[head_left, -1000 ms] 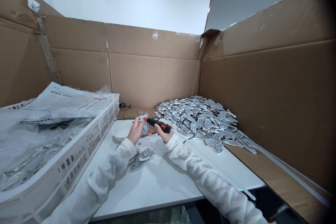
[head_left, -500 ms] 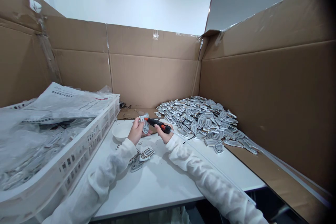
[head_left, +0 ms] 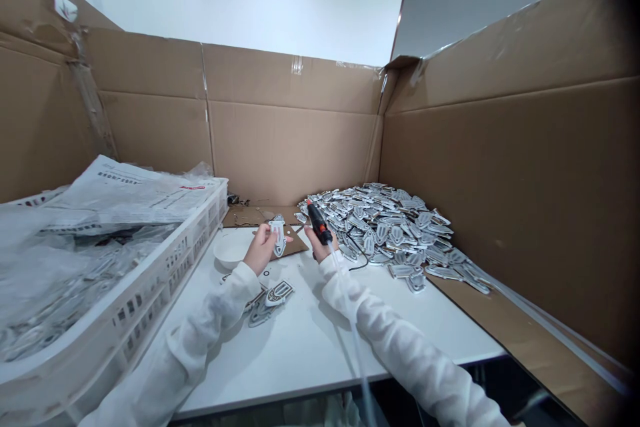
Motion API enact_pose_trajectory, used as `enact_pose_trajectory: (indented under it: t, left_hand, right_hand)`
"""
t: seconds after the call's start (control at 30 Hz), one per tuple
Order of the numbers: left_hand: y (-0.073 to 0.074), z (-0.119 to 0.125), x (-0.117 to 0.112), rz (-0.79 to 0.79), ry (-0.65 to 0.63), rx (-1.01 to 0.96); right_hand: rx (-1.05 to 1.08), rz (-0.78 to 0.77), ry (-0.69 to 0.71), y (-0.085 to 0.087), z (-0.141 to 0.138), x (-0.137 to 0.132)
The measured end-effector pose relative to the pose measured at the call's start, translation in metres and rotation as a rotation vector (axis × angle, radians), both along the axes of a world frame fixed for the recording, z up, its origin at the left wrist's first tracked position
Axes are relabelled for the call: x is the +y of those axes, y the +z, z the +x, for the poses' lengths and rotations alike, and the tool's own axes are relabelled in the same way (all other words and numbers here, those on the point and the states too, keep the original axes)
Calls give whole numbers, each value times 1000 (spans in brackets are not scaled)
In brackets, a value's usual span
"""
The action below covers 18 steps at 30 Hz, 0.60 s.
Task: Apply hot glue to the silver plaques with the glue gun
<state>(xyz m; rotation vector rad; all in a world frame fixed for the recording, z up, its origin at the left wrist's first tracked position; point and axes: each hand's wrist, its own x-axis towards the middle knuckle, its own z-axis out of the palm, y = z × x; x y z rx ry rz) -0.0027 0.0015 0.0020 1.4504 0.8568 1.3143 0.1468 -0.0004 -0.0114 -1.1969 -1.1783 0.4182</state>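
Note:
My left hand (head_left: pixel 261 248) is closed round a small white and grey shield-shaped part (head_left: pixel 277 235), held upright above the white table (head_left: pixel 310 340). My right hand (head_left: pixel 321 244) grips a black and orange pen-shaped tool (head_left: pixel 317 221), its tip pointing up and away from the part. A clear hose (head_left: pixel 350 327) trails from the tool along my right sleeve. Two more such parts (head_left: pixel 273 297) lie flat on the table below my left wrist. A big heap of the same parts (head_left: pixel 385 227) spreads just right of my right hand.
A small white bowl (head_left: pixel 229 251) sits left of my left hand. A white slotted crate (head_left: pixel 125 307) with plastic bags and printed paper fills the left side. Cardboard walls (head_left: pixel 290 140) enclose the back and right.
My right hand swung the tool away from the part, from lying across toward the left hand to pointing upward. The left hand still holds the part, turned slightly.

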Motion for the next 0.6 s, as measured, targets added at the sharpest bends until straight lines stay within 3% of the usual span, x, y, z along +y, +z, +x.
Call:
enact_pose_trajectory:
  t: [0.13, 0.33, 0.6]
  left_hand:
    - [5, 2, -5, -120, -22, -139]
    - [7, -2, -3, -248, 29, -287]
    - [4, 2, -5, -269, -19, -259]
  right_hand:
    - [391, -155, 186, -6, 2, 16]
    - [481, -282, 659, -3, -8, 7]
    - [526, -177, 725, -3, -15, 1]
